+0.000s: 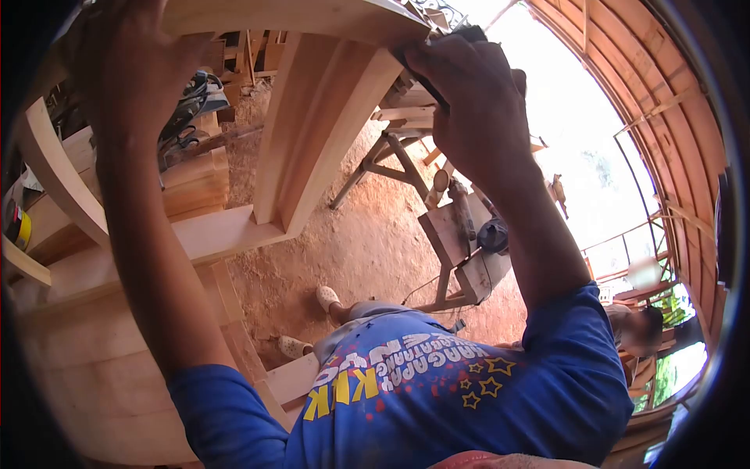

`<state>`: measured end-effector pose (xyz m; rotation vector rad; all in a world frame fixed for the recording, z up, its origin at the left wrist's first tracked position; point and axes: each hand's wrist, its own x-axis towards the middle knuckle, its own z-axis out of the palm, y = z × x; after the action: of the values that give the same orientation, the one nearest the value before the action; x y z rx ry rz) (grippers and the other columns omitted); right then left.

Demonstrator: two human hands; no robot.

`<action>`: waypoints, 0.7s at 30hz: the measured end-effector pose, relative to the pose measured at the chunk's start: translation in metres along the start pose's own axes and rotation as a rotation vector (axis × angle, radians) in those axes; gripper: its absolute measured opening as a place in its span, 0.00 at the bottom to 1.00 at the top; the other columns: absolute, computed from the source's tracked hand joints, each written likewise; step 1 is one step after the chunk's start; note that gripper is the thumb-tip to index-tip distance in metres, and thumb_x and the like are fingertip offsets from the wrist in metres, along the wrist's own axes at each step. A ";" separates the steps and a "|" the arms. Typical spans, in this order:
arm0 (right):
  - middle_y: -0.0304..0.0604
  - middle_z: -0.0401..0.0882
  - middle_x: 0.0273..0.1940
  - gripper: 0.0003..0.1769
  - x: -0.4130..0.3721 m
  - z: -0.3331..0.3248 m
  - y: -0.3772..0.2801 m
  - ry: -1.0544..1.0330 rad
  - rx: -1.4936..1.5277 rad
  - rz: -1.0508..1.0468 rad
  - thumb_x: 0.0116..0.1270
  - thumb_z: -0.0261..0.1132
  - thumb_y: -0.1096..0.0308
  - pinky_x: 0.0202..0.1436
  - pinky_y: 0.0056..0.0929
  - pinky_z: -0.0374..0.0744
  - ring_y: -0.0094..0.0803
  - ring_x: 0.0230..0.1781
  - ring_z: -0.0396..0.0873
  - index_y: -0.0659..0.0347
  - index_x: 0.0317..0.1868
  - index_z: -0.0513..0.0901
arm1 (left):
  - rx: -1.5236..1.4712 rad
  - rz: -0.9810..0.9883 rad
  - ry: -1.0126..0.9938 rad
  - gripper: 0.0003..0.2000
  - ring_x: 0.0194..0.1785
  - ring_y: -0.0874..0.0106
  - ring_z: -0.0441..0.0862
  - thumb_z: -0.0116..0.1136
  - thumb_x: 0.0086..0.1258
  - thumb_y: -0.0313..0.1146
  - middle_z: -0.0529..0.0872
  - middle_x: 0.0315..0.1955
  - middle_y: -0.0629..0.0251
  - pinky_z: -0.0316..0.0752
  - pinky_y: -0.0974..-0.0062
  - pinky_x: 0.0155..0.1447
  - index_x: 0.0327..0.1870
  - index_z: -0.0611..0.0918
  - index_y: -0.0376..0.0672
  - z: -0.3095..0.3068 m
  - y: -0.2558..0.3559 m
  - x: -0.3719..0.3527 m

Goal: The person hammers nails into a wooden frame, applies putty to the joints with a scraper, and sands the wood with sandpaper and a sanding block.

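Note:
A pale wooden frame [312,141] stands in front of me, with a top rail running across the upper edge of the view. At the rail's right end, my right hand [476,94] is closed round a dark, flat-edged object [426,78] that touches the wood; what it is, I cannot make out. My left hand [129,70] is at the upper left by the rail, smeared and dark, so its fingers cannot be read.
A curved wooden piece [58,164] and a yellow-and-black item [19,227] lie at left. Power tools [191,102] rest on boards behind. A wooden stand [391,164] and a bench with a tool [492,234] are right of centre. Another person [637,328] is at far right.

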<state>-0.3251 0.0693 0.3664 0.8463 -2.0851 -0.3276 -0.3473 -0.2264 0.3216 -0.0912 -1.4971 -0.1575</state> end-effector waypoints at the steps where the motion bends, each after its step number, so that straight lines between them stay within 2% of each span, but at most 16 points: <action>1: 0.33 0.84 0.59 0.32 -0.002 0.000 -0.002 0.003 0.030 0.000 0.55 0.67 0.85 0.58 0.40 0.79 0.39 0.55 0.81 0.49 0.60 0.89 | 0.028 0.008 -0.015 0.18 0.52 0.58 0.82 0.76 0.44 0.28 0.84 0.39 0.64 0.68 0.57 0.65 0.39 0.85 0.47 -0.004 0.001 0.003; 3: 0.32 0.84 0.59 0.32 -0.007 0.004 -0.007 -0.008 0.102 -0.008 0.54 0.67 0.85 0.60 0.40 0.78 0.40 0.57 0.81 0.49 0.59 0.89 | 0.102 0.007 -0.079 0.17 0.52 0.59 0.82 0.75 0.45 0.28 0.84 0.39 0.64 0.67 0.58 0.65 0.39 0.85 0.47 -0.013 0.003 0.007; 8: 0.37 0.85 0.58 0.32 -0.002 0.029 -0.018 0.129 0.068 0.040 0.51 0.66 0.86 0.63 0.42 0.77 0.42 0.57 0.80 0.52 0.58 0.88 | -0.031 -0.053 -0.075 0.16 0.53 0.60 0.82 0.75 0.46 0.27 0.85 0.39 0.64 0.66 0.59 0.67 0.39 0.86 0.47 -0.008 -0.009 0.002; 12: 0.38 0.85 0.57 0.32 0.003 0.020 -0.018 0.008 0.075 0.039 0.52 0.65 0.86 0.63 0.42 0.77 0.43 0.56 0.81 0.51 0.58 0.88 | 0.105 -0.019 -0.096 0.18 0.54 0.60 0.82 0.76 0.44 0.27 0.86 0.40 0.64 0.67 0.58 0.67 0.39 0.86 0.47 -0.006 -0.012 -0.001; 17: 0.38 0.86 0.55 0.30 0.002 -0.006 -0.023 -0.118 0.057 0.092 0.54 0.64 0.86 0.62 0.44 0.78 0.42 0.56 0.81 0.51 0.57 0.89 | -0.010 -0.002 -0.027 0.20 0.54 0.59 0.82 0.79 0.42 0.29 0.86 0.41 0.64 0.67 0.57 0.67 0.39 0.86 0.46 -0.008 0.002 0.002; 19: 0.36 0.86 0.55 0.30 0.009 -0.003 -0.019 -0.001 0.059 0.047 0.54 0.65 0.86 0.61 0.43 0.78 0.41 0.56 0.81 0.51 0.56 0.89 | -0.033 -0.017 -0.102 0.20 0.55 0.58 0.82 0.80 0.42 0.29 0.86 0.42 0.64 0.67 0.57 0.67 0.40 0.86 0.47 -0.009 -0.017 0.001; 21: 0.36 0.87 0.55 0.31 0.003 0.006 -0.018 0.069 0.062 0.058 0.53 0.65 0.87 0.61 0.43 0.78 0.41 0.56 0.80 0.51 0.56 0.89 | 0.113 0.021 -0.072 0.20 0.55 0.58 0.82 0.80 0.42 0.29 0.86 0.43 0.64 0.67 0.58 0.68 0.40 0.86 0.47 -0.010 -0.018 0.000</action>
<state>-0.3232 0.0538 0.3554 0.8204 -2.0601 -0.2003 -0.3406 -0.2458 0.3201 -0.0216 -1.5729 -0.0531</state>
